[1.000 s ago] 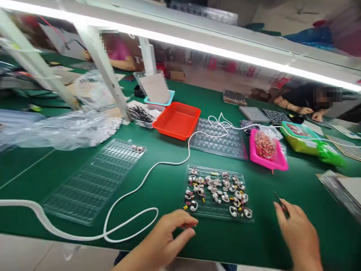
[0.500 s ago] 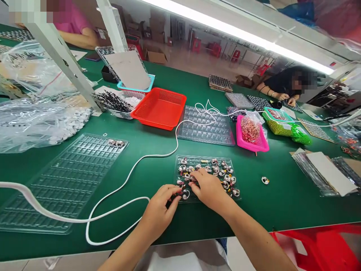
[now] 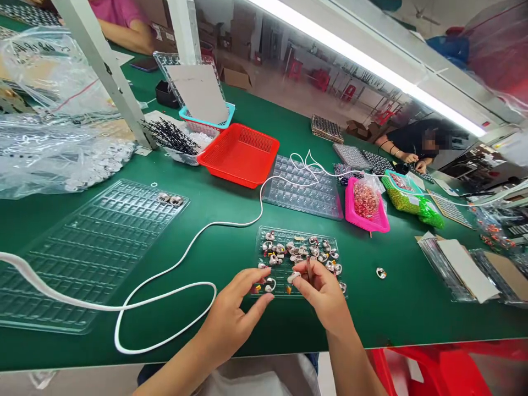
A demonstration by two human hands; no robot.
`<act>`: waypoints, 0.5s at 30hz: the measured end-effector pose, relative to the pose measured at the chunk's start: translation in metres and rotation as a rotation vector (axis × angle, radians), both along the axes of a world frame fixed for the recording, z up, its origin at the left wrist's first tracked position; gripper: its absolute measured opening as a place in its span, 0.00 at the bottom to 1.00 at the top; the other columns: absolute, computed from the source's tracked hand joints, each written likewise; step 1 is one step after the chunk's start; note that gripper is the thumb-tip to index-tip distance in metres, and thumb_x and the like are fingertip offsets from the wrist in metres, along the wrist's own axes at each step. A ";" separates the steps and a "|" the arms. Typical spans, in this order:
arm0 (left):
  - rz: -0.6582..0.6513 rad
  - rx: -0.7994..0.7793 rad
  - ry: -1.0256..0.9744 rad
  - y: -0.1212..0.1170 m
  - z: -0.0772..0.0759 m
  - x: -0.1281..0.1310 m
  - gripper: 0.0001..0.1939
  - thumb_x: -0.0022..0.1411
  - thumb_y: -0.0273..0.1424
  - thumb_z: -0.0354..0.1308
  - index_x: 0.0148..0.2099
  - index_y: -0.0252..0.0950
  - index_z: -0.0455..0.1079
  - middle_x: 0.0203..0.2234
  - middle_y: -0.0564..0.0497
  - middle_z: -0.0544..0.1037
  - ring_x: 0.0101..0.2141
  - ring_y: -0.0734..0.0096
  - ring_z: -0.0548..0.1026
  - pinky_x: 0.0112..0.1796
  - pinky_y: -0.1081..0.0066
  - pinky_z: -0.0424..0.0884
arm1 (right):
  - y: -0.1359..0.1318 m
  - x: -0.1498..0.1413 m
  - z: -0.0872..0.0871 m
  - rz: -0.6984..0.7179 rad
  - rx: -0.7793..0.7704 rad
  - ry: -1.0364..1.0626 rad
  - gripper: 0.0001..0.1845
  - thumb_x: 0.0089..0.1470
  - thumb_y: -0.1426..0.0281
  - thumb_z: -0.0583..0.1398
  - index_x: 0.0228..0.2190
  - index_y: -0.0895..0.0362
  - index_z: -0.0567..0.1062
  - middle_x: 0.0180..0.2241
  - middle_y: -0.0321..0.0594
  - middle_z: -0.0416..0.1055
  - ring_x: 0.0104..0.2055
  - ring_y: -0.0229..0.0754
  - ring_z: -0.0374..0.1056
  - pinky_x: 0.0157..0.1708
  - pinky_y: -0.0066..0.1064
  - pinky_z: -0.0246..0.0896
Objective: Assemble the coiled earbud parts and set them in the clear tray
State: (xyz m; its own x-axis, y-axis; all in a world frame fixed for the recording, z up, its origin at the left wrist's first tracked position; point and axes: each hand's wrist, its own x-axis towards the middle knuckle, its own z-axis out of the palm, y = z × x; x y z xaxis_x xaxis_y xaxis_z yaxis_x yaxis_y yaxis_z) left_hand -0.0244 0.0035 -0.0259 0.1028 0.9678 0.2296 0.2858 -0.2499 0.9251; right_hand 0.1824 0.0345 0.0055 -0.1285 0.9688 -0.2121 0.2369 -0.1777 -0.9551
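My right hand (image 3: 325, 297) pinches a small whitish part (image 3: 293, 276) between thumb and fingertips, above the front of a clear plastic tray (image 3: 284, 271). A thin dark stick-like tool (image 3: 309, 268) also shows between those fingers; its kind is unclear. My left hand (image 3: 235, 305) is at the tray's front left corner, thumb and fingers apart, nothing visibly held. In the tray lie several small white ring-shaped pieces (image 3: 270, 285) with dark and yellow bits. One loose ring-shaped piece (image 3: 381, 273) lies on the green table to the right.
A larger clear tray (image 3: 103, 247) lies left, with two ring pieces (image 3: 170, 199). A white cable (image 3: 206, 231) loops across the table (image 3: 198, 330). Behind are a red basket (image 3: 243, 159), another clear tray (image 3: 301, 192) and a pink basket (image 3: 367, 224). Card sheets (image 3: 468, 269) lie right. Two people sit beyond.
My right hand has drawn back from the tray's middle toward its front, now with the whitish part raised in its fingers. My left hand's fingers have spread apart. The camera view has shifted slightly.
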 end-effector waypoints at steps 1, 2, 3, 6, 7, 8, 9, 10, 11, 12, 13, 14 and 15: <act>-0.020 0.010 -0.040 -0.001 0.005 0.003 0.18 0.64 0.29 0.61 0.57 0.43 0.71 0.46 0.48 0.79 0.38 0.67 0.78 0.41 0.70 0.76 | -0.006 -0.003 -0.002 -0.017 -0.040 0.105 0.13 0.55 0.58 0.66 0.37 0.54 0.75 0.29 0.34 0.69 0.27 0.37 0.62 0.26 0.28 0.58; -0.043 0.021 -0.083 -0.001 0.008 0.006 0.18 0.64 0.28 0.62 0.56 0.44 0.72 0.45 0.49 0.80 0.38 0.68 0.78 0.41 0.70 0.76 | -0.012 -0.007 -0.005 -0.029 -0.068 0.200 0.14 0.54 0.58 0.67 0.35 0.54 0.75 0.29 0.34 0.69 0.27 0.37 0.63 0.27 0.27 0.59; -0.066 0.027 -0.125 -0.001 0.011 0.009 0.18 0.63 0.28 0.62 0.55 0.44 0.72 0.43 0.50 0.80 0.38 0.69 0.78 0.41 0.71 0.76 | -0.017 -0.011 -0.008 -0.037 -0.087 0.281 0.13 0.53 0.58 0.68 0.34 0.54 0.75 0.29 0.34 0.70 0.29 0.37 0.65 0.29 0.28 0.61; -0.103 -0.041 -0.224 0.000 0.015 0.014 0.13 0.63 0.27 0.63 0.50 0.42 0.76 0.36 0.52 0.81 0.36 0.70 0.78 0.40 0.73 0.75 | -0.029 -0.021 -0.016 -0.063 -0.089 0.443 0.12 0.54 0.60 0.68 0.34 0.54 0.75 0.32 0.36 0.73 0.34 0.38 0.68 0.36 0.29 0.65; -0.099 -0.102 -0.259 0.001 0.016 0.015 0.11 0.63 0.27 0.63 0.48 0.42 0.77 0.35 0.52 0.81 0.36 0.70 0.78 0.40 0.73 0.75 | -0.031 -0.023 -0.017 -0.068 -0.079 0.466 0.12 0.54 0.60 0.68 0.34 0.53 0.75 0.33 0.36 0.73 0.35 0.39 0.69 0.37 0.29 0.65; -0.092 -0.178 -0.300 0.001 0.015 0.015 0.09 0.63 0.28 0.63 0.46 0.41 0.78 0.35 0.52 0.81 0.36 0.70 0.79 0.40 0.73 0.75 | -0.034 -0.023 -0.018 -0.064 -0.070 0.469 0.12 0.54 0.60 0.68 0.36 0.53 0.75 0.34 0.36 0.73 0.35 0.38 0.68 0.37 0.29 0.65; -0.086 -0.261 -0.349 0.002 0.015 0.014 0.08 0.62 0.29 0.64 0.44 0.40 0.78 0.36 0.51 0.82 0.36 0.69 0.79 0.41 0.73 0.75 | -0.036 -0.022 -0.018 -0.051 -0.063 0.454 0.12 0.54 0.61 0.68 0.37 0.53 0.76 0.33 0.36 0.73 0.33 0.37 0.67 0.35 0.28 0.64; -0.079 -0.342 -0.400 0.002 0.015 0.014 0.07 0.62 0.30 0.64 0.43 0.40 0.78 0.36 0.50 0.82 0.37 0.68 0.79 0.41 0.72 0.75 | -0.037 -0.021 -0.017 -0.032 -0.058 0.424 0.12 0.55 0.61 0.68 0.38 0.53 0.76 0.33 0.36 0.72 0.32 0.37 0.66 0.32 0.26 0.63; -0.073 -0.411 -0.447 0.002 0.014 0.014 0.07 0.61 0.32 0.65 0.42 0.39 0.79 0.36 0.50 0.82 0.38 0.67 0.79 0.41 0.71 0.75 | -0.038 -0.020 -0.016 -0.012 -0.054 0.386 0.12 0.55 0.61 0.68 0.38 0.53 0.76 0.32 0.36 0.72 0.30 0.36 0.64 0.30 0.26 0.61; -0.070 -0.464 -0.487 0.002 0.014 0.013 0.07 0.61 0.32 0.66 0.42 0.38 0.79 0.36 0.49 0.82 0.38 0.66 0.79 0.41 0.71 0.75 | -0.039 -0.018 -0.015 0.006 -0.050 0.347 0.11 0.56 0.61 0.67 0.39 0.53 0.77 0.31 0.35 0.71 0.30 0.35 0.63 0.28 0.25 0.59; -0.069 -0.500 -0.513 0.001 0.014 0.013 0.07 0.60 0.33 0.66 0.41 0.38 0.79 0.36 0.49 0.82 0.37 0.66 0.79 0.41 0.71 0.75 | -0.039 -0.016 -0.015 0.019 -0.042 0.313 0.11 0.57 0.61 0.67 0.39 0.53 0.77 0.31 0.35 0.71 0.29 0.35 0.62 0.28 0.26 0.58; -0.069 -0.519 -0.528 0.000 0.014 0.014 0.07 0.59 0.33 0.67 0.41 0.37 0.79 0.36 0.49 0.82 0.37 0.67 0.78 0.41 0.71 0.75 | -0.039 -0.015 -0.014 0.029 -0.032 0.286 0.10 0.57 0.62 0.66 0.39 0.53 0.77 0.31 0.35 0.71 0.30 0.36 0.62 0.29 0.26 0.59; -0.068 -0.526 -0.534 0.000 0.015 0.014 0.07 0.59 0.33 0.67 0.40 0.37 0.79 0.35 0.49 0.82 0.36 0.67 0.78 0.41 0.71 0.75 | -0.039 -0.014 -0.014 0.036 -0.024 0.267 0.10 0.57 0.62 0.66 0.39 0.53 0.77 0.32 0.36 0.71 0.31 0.36 0.63 0.30 0.27 0.59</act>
State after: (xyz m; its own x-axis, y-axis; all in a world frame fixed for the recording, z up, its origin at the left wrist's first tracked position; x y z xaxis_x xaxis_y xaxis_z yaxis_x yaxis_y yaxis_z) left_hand -0.0103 0.0032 -0.0111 0.1710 0.9590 -0.2258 -0.2356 0.2624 0.9358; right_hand 0.1683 -0.0045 -0.0089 -0.2170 0.9578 -0.1886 -0.0159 -0.1967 -0.9803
